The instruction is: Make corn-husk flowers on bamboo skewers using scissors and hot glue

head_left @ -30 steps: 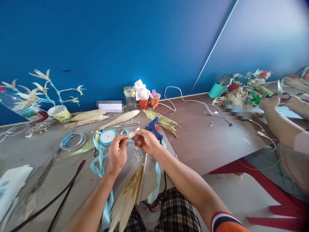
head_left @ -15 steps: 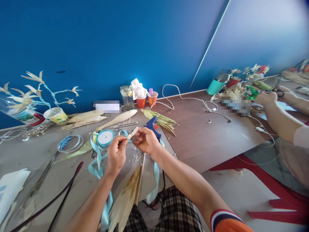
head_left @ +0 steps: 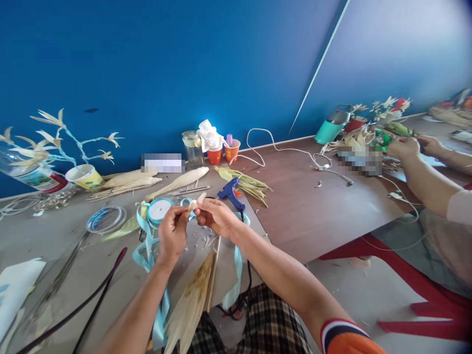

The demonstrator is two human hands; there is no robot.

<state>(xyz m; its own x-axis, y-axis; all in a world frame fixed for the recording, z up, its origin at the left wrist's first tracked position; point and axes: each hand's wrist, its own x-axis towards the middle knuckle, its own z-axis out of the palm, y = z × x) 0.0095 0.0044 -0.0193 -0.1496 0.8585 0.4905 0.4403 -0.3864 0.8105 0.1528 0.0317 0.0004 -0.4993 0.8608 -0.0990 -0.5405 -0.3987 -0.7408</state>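
Note:
My left hand (head_left: 172, 236) pinches the lower end of a small pale corn husk piece (head_left: 196, 201). The fingers of my right hand (head_left: 218, 216) are closed on its other side, and the piece looks bent or twisted between the two hands. Just behind them stands a blue glue gun (head_left: 230, 192). A spool of light blue ribbon (head_left: 160, 210) lies beside my left hand, with ribbon trailing down past the wrist. Below the hands, a wide dried husk (head_left: 190, 300) and a thin stick (head_left: 214, 273) reach over the table's front edge.
Husk flowers stand in a yellow-white cup (head_left: 85, 177) at left, near a ring of wire (head_left: 106, 220). Along the wall are a glass jar (head_left: 193, 149), red paper cups (head_left: 232, 151) and a white cable (head_left: 287, 147). At right, a co-worker's hands (head_left: 405, 147) work near a teal container (head_left: 330, 129).
The husk piece, straight and pointed before, now looks curled between my fingertips. My right hand has moved slightly left and down, closer to my left hand.

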